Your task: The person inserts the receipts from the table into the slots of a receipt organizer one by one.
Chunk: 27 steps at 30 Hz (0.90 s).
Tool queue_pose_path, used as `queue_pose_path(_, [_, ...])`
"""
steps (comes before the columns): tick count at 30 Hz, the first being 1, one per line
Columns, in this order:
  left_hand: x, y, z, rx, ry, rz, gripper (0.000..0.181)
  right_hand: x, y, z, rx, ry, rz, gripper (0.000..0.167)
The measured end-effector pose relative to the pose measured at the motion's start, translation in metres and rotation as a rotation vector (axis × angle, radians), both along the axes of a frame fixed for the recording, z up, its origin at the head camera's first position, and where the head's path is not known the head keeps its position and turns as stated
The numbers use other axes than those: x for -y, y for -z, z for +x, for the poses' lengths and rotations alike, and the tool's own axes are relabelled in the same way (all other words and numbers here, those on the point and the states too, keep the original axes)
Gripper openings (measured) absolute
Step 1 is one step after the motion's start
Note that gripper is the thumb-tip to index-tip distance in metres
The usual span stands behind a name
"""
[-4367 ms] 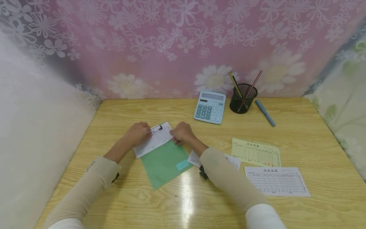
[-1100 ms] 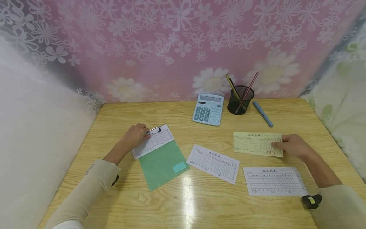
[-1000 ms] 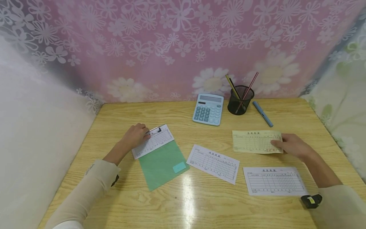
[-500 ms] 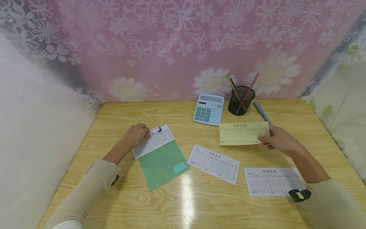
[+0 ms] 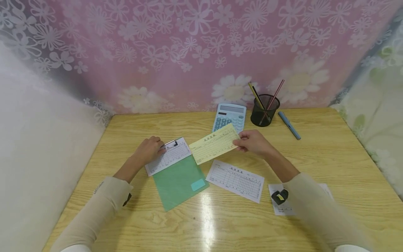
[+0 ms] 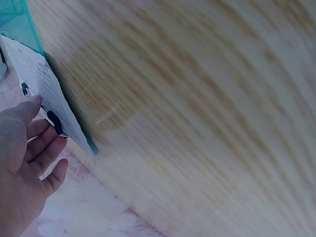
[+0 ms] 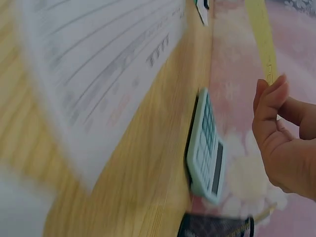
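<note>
In the head view a green clipboard (image 5: 177, 185) lies tilted with a white form (image 5: 170, 157) at its top under the metal clip (image 5: 170, 143). My left hand (image 5: 148, 151) is at the clip's left end; in the left wrist view the left hand (image 6: 29, 158) pinches the clip (image 6: 53, 118) between thumb and fingers. My right hand (image 5: 253, 142) pinches the right end of a yellow form (image 5: 214, 144), whose left end is beside the white form's right edge. In the right wrist view the yellow form (image 7: 261, 39) is raised, held by thumb and fingertips of the right hand (image 7: 289, 138).
A white form (image 5: 236, 180) lies right of the clipboard; another (image 5: 281, 208) is partly under the right forearm. The calculator (image 5: 231, 109) stands behind the yellow form, its lower part covered. A mesh pen cup (image 5: 264, 113) and a blue pen (image 5: 289, 125) are at the back right.
The right hand took hold of the yellow form at the right, lifted it and carried it left, turning it to a slant. The left hand has stayed at the clip.
</note>
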State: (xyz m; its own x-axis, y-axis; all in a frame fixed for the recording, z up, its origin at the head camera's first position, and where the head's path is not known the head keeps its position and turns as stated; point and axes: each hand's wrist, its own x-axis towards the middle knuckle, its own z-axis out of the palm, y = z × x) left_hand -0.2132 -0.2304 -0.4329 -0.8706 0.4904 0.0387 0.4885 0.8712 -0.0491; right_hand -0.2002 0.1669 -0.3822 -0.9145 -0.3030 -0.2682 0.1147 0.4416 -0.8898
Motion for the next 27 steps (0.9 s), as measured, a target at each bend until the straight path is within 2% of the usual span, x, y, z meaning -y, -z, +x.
queue_pose_path(6, [0.000, 0.002, -0.001, -0.002, 0.013, 0.004, 0.027, 0.053, 0.008, -0.013, 0.061, -0.035, -0.004, 0.016])
queue_pose_path(10, [0.002, 0.003, -0.003, -0.015, 0.021, 0.011, 0.027, 0.084, 0.015, -0.015, 0.113, -0.032, 0.024, 0.021])
queue_pose_path(13, [0.003, 0.003, -0.003, -0.021, 0.027, 0.022, 0.027, 0.103, 0.021, -0.015, 0.153, -0.018, 0.038, 0.019])
queue_pose_path(17, [0.003, 0.002, -0.004, -0.023, 0.039, 0.024, 0.027, 0.121, 0.027, -0.015, 0.211, -0.003, 0.004, 0.013])
queue_pose_path(20, [0.003, 0.002, -0.004, -0.022, 0.042, 0.022, 0.027, 0.132, 0.031, -0.016, 0.245, 0.000, -0.019, 0.015])
queue_pose_path(24, [0.002, 0.001, -0.003, -0.020, 0.037, 0.015, 0.028, 0.142, 0.035, -0.019, 0.283, 0.018, -0.004, 0.024])
queue_pose_path(27, [0.002, 0.001, -0.003, -0.014, 0.031, 0.003, 0.028, 0.149, 0.038, -0.019, 0.315, 0.019, 0.015, 0.020])
